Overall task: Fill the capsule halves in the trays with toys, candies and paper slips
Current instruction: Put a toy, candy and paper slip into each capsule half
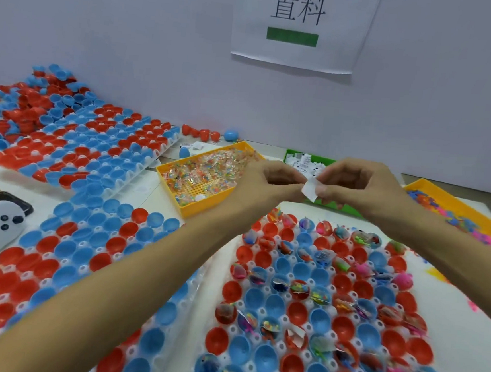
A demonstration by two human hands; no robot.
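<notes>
1. While many capsule halves [310, 316] in the tray [223, 261] just below the hands already carry toys, candy packets or folded paper, the filling is, as I judge it, only part done; a good number of red and blue cups in that tray, mostly down its left side and near edge, show bare bottoms.
2. Further left of the hands, two more trays of halves [63, 247] lie with nothing in them that I can see; those look like the bulk of the work left.
3. Supplies sit close by: the yellow bin of candy packets [201, 173] just left of the left hand; the green bin of paper slips [302, 162] directly behind both hands; a second yellow bin of toys [455, 213] to the right of the right hand.
4. Both forearms reach forward over the desk [149, 186], hands meeting in the air above the far edge of the part-filled tray.
5. Left hand [268, 179] and right hand [357, 180] each have curled fingers, their grip pinching one white paper slip [310, 189] between them; whether they are folding or separating it I cannot tell.
6. That slip is held clear of every cup, not yet placed.
</notes>
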